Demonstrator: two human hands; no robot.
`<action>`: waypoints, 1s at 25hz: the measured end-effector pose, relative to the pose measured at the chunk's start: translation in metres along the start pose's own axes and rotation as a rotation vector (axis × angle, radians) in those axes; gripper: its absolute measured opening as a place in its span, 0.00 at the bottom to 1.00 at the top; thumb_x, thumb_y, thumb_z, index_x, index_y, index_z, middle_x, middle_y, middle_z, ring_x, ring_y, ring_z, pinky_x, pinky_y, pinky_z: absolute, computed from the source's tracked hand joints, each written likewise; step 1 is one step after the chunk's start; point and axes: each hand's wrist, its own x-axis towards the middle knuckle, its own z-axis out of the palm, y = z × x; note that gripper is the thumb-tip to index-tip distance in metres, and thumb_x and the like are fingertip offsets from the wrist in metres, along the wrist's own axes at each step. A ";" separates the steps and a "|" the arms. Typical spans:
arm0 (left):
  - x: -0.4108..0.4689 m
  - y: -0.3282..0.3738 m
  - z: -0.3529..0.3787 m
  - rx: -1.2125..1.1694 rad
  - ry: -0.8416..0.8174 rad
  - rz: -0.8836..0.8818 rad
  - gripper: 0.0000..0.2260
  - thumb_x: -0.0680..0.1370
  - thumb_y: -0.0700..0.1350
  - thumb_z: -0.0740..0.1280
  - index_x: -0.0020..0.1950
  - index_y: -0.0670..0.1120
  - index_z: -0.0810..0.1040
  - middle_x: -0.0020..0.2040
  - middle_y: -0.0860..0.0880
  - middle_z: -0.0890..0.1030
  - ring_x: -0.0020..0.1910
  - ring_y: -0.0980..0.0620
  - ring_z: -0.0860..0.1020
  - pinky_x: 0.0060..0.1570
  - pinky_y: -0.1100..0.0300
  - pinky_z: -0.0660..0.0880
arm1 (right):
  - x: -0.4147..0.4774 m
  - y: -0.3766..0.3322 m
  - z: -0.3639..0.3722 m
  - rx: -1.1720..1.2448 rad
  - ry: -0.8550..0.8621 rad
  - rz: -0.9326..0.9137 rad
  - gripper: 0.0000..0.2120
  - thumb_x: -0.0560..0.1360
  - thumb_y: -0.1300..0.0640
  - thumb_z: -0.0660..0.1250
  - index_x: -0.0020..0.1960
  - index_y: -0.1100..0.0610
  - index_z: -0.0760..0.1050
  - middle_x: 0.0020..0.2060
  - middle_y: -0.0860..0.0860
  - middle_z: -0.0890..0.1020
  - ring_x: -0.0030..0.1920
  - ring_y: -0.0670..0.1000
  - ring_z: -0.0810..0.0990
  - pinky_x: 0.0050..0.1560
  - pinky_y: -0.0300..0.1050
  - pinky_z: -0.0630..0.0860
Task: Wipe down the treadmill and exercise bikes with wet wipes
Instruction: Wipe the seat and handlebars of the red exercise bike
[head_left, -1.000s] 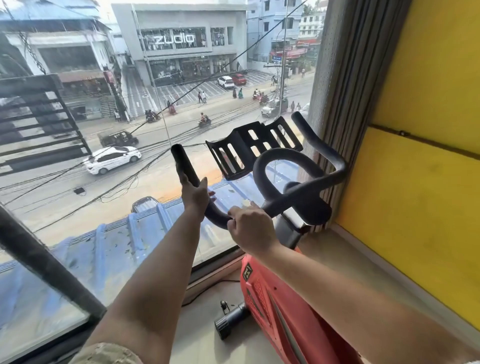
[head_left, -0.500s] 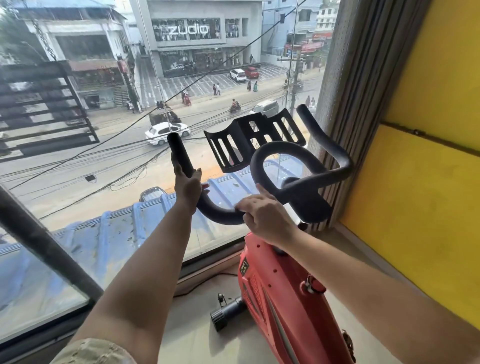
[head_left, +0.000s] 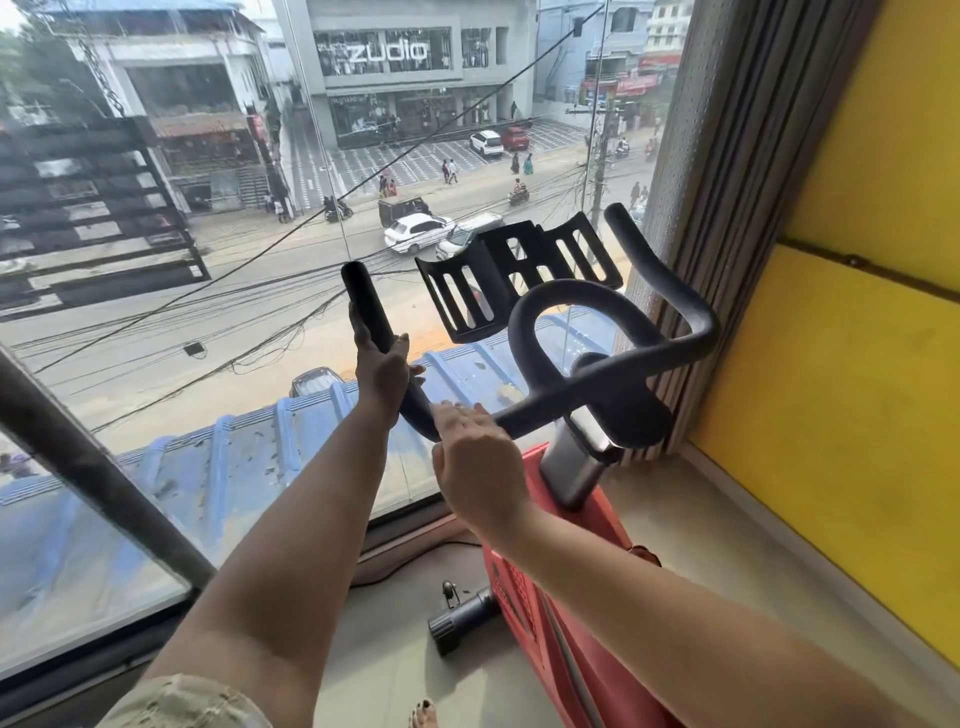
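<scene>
Bike (head_left: 550, 623) is red and stands on the floor (head_left: 395, 670) in the corner by the window (head_left: 208, 312). Its black handlebar (head_left: 613, 364) is up front, near the glass. Left hand (head_left: 382, 366) is wrapped tight round the left horn of the handlebar, steadying it. Right hand (head_left: 480, 457) lies on the low bend of the bar just beside the left hand, fingers (head_left: 457, 413) laid along the top. The back of the hand hides the palm, so I cannot tell whether it pinches a wipe or only presses flat, and no wipe shows.

Step in hand looks like wiping the handlebar, early in the bike job. To do it well:
- keep the left grip firm so the bar does not swing
- slide the right hand along the bend with steady pressure
- roll round the tube to catch the underside
- then swap hands for the horn now covered by the left

The loop and right horn look untouched.

Around:
- slotted holder (head_left: 519, 275) sits just behind the loop and will crowd the hand there
- grey post (head_left: 576, 462) is under the clamp
- curtain (head_left: 727, 156) is almost touching the right horn, with the yellow wall (head_left: 857, 389) close beyond, so reach is tight on that side
- front foot (head_left: 460, 621) and a thin cable (head_left: 415, 558) lie on the floor below
</scene>
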 end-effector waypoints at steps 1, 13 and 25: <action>0.000 0.000 0.000 -0.001 -0.001 0.014 0.30 0.82 0.39 0.61 0.80 0.54 0.51 0.58 0.46 0.71 0.33 0.48 0.78 0.34 0.56 0.78 | 0.006 -0.009 0.005 0.004 -0.034 -0.001 0.16 0.71 0.63 0.65 0.58 0.65 0.78 0.48 0.60 0.84 0.48 0.58 0.84 0.52 0.50 0.79; 0.005 -0.007 0.001 -0.069 0.000 -0.012 0.27 0.82 0.40 0.62 0.78 0.53 0.56 0.54 0.50 0.74 0.34 0.49 0.77 0.33 0.58 0.76 | -0.010 0.053 0.036 -0.427 0.081 -0.778 0.19 0.82 0.63 0.52 0.70 0.59 0.71 0.72 0.54 0.69 0.73 0.52 0.65 0.75 0.49 0.55; -0.001 -0.001 -0.003 -0.078 -0.019 -0.024 0.29 0.82 0.40 0.61 0.79 0.54 0.53 0.60 0.46 0.72 0.33 0.50 0.78 0.32 0.60 0.77 | -0.006 0.072 0.031 -0.430 0.153 -0.909 0.19 0.81 0.62 0.60 0.71 0.57 0.70 0.72 0.50 0.68 0.73 0.49 0.64 0.75 0.48 0.58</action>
